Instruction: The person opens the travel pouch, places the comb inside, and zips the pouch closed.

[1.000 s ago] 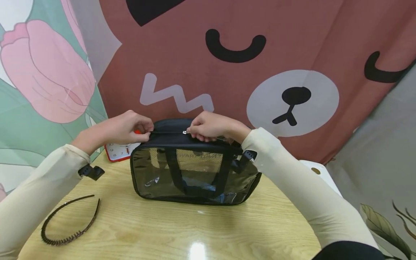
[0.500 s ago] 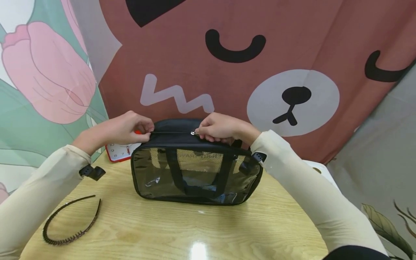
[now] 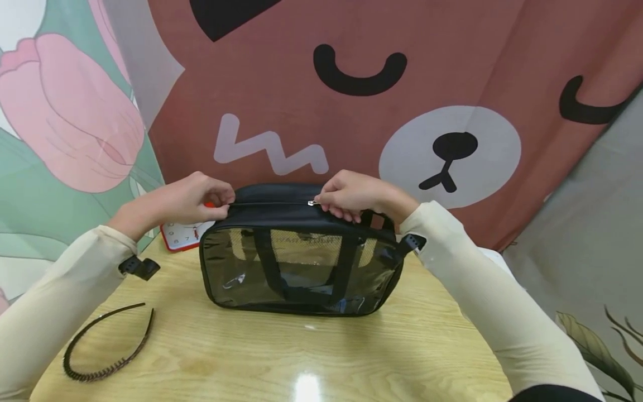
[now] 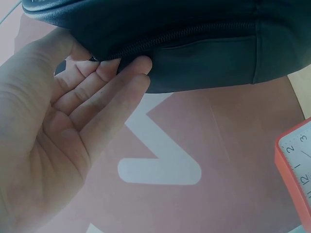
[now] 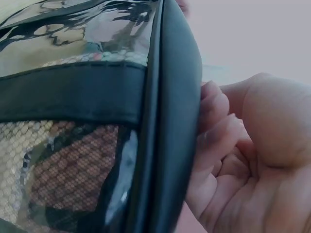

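Observation:
A black bag [image 3: 301, 268] with see-through front panels stands upright on the table. My right hand [image 3: 356, 195] pinches the silver zipper pull [image 3: 312, 203] on its top, right of the middle. At the bag's left top end, my left hand [image 3: 193, 198] pinches the fabric by the zipper's end. In the left wrist view, the fingertips of that hand [image 4: 73, 111] meet the bag beside the zipper teeth [image 4: 184, 35]. The right wrist view shows the right hand [image 5: 233, 160] with curled fingers behind the bag's edge; the pull is hidden there.
A red-framed clock [image 3: 186, 235] stands behind the bag at the left, partly covered. A dark toothed headband [image 3: 108, 346] lies on the wooden table [image 3: 241, 357] at front left. A printed curtain [image 3: 351, 128] hangs close behind the bag.
My right hand has drawn the zipper pull to the right along the top of the bag. My left hand has kept its hold on the left end.

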Tool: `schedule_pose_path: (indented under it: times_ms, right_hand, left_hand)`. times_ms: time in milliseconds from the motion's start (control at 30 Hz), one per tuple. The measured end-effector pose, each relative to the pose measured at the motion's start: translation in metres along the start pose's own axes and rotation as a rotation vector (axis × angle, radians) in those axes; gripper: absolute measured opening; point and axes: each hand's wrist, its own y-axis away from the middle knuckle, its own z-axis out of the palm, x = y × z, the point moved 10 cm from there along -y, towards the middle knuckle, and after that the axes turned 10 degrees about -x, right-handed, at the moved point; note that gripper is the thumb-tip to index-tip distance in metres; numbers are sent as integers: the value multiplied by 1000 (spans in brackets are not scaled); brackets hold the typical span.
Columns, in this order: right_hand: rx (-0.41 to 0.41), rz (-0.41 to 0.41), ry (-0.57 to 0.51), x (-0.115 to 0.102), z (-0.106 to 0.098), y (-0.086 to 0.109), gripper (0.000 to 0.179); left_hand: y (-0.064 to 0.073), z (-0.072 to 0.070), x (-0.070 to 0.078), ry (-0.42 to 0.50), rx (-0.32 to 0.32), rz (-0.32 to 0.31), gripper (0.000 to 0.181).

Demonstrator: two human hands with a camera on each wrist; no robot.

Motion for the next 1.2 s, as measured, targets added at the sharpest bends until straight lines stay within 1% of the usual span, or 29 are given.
schedule_pose_path:
  times_ms: [267, 467, 567, 700, 900, 967, 1033, 1133, 1200]
  right_hand:
    - [8, -35, -25, 11, -2, 10, 38]
    - [13, -42, -64, 26, -4, 17, 40]
    - [11, -52, -79, 30, -5, 20, 39]
    - [17, -57, -92, 34, -6, 22, 38]
    - [34, -63, -97, 39, -7, 25, 42]
    - [37, -64, -108, 42, -8, 27, 42]
    - [40, -58, -119, 45, -9, 28, 41]
    - [44, -42, -123, 50, -10, 30, 39]
    - [41, -37, -116, 53, -11, 30, 39]
  left_hand:
    - [0, 1, -5, -6, 3, -25, 11]
    - [0, 1, -1, -23, -2, 5, 11]
    - [-1, 0, 1, -26, 0, 14, 10]
    - [-2, -1, 1, -34, 1, -1, 10]
    - [-2, 0, 1, -23, -9, 2, 9]
    - [-2, 0, 2, -24, -9, 13, 10]
    - [-3, 0, 1, -29, -10, 7, 10]
    - [-2, 0, 1, -34, -7, 14, 10]
    - [-1, 1, 0, -31, -10, 6, 10]
